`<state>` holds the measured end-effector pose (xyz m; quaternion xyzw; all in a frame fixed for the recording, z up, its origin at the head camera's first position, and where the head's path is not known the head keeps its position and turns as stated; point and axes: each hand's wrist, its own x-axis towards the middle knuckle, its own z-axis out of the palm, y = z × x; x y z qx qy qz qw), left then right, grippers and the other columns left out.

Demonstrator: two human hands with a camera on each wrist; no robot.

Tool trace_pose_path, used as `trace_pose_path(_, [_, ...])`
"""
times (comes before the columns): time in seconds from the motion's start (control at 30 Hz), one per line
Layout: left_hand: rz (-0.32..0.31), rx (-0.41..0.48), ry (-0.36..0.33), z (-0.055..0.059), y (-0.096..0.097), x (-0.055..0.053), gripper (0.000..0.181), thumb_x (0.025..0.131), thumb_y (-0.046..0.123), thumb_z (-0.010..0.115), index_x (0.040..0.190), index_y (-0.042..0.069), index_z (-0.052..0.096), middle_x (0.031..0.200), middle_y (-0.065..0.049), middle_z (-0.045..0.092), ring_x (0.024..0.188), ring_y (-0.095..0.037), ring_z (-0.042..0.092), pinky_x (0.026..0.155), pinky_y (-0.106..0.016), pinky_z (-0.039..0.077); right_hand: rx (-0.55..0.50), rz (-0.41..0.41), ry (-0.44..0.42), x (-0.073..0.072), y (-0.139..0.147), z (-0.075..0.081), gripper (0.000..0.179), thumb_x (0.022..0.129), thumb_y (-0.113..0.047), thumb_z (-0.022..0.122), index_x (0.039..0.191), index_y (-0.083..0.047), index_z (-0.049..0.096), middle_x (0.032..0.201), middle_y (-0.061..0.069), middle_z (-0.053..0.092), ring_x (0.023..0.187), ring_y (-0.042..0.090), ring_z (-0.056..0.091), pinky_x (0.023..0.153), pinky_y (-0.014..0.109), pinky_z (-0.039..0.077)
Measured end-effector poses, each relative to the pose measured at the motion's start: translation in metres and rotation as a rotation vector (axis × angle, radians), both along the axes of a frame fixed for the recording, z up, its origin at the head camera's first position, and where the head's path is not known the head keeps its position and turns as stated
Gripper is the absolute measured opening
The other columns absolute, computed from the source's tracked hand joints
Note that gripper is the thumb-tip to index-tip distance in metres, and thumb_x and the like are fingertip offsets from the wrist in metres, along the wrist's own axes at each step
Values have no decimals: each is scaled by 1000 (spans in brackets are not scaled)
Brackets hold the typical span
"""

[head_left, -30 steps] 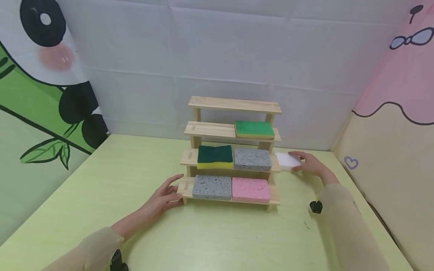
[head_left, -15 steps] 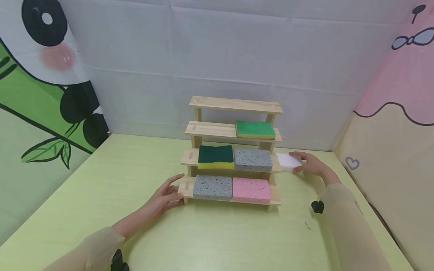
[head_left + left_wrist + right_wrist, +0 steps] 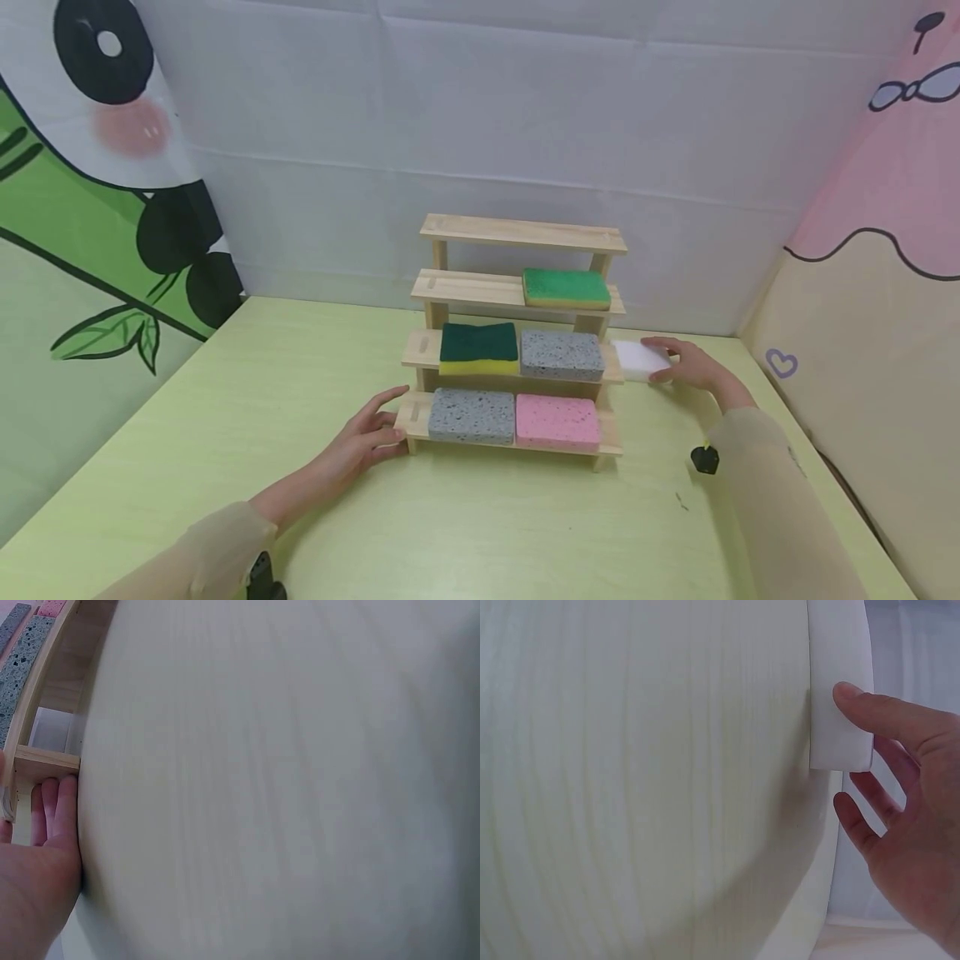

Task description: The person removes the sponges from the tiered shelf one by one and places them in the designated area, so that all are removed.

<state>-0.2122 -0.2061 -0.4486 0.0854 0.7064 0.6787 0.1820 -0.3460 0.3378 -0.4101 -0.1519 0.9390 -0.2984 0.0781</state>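
Our straight left fingers (image 3: 66, 808) touch the rack (image 3: 522, 231); right fingers (image 3: 885, 715), at its three o'clock, pinch the white sponge (image 3: 841, 660), likely soft, best edge-held.

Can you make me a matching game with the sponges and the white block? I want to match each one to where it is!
Things:
1. Pink sponge
2. White block
3. Bright green sponge
4. Dark green and yellow sponge

Places:
A. On the second shelf from the top
B. On the bottom shelf
C. On the second shelf from the bottom
D. In the person's right hand

Right pairs: 1-B, 2-D, 3-A, 4-C
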Motion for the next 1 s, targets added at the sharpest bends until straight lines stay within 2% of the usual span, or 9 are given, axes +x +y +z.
trace_pose_path(0.13, [-4,5,3,-1,0,-1,71,98,20,58,157,26,19,142,-20,44,120,-21,59,104,-38,51,22,-1,-11,2,1,2,79,84,-18,76,150,-4,37,151,31,35,130,52,41,101,62,40])
trace_pose_path(0.33, [-5,4,8,-1,1,-1,70,98,19,58,157,25,19,141,-20,45,119,-20,59,104,-38,51,24,16,-19,2,1,9,85,84,-22,76,154,-7,31,157,30,25,137,57,31,107,71,31])
trace_pose_path(0.5, [-2,0,3,-1,0,-1,70,99,19,58,157,26,19,143,-21,44,120,-21,59,105,-39,51,10,30,1,-1,-2,22,86,86,-27,76,155,-10,28,161,24,22,141,54,25,107,72,30])
trace_pose_path(0.73, [1,-1,-3,1,0,0,71,98,20,58,157,26,19,142,-21,44,120,-21,59,105,-38,51,-8,61,86,-3,-11,47,82,88,-21,74,155,-6,29,160,25,24,141,55,25,107,74,27])
trace_pose_path(1.0, [-1,0,-2,1,-1,1,70,98,21,58,157,27,19,143,-21,43,121,-21,58,105,-39,51,-28,39,182,1,-20,73,75,90,-19,71,153,-6,33,158,23,30,140,49,30,111,69,28])
